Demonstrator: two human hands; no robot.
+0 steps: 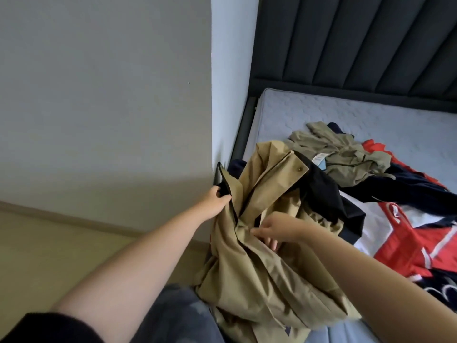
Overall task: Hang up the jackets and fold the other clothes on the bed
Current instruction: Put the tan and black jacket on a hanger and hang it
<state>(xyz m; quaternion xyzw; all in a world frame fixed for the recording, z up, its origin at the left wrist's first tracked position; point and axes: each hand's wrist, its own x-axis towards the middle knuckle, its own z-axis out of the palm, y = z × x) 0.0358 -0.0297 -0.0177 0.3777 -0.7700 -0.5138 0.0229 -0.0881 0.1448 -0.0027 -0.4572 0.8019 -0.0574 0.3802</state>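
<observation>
At the near edge of the bed (321,110), 7 o'clock of the clothes pile (346,154): found tan jacket (259,268) bunched, hanging half off. Noted left grip (216,199) closed round its black collar edge at 10 o'clock, right grip (279,229) pinching a front fold near centre. Judged risks: dragging black cloth (329,194) at 2 o'clock along, if tangled under the flap; losing the thin pinch, dropping the hem to the floor.

Black short sleeve (47,329), faded blue-grey denim trousers (173,315).
</observation>
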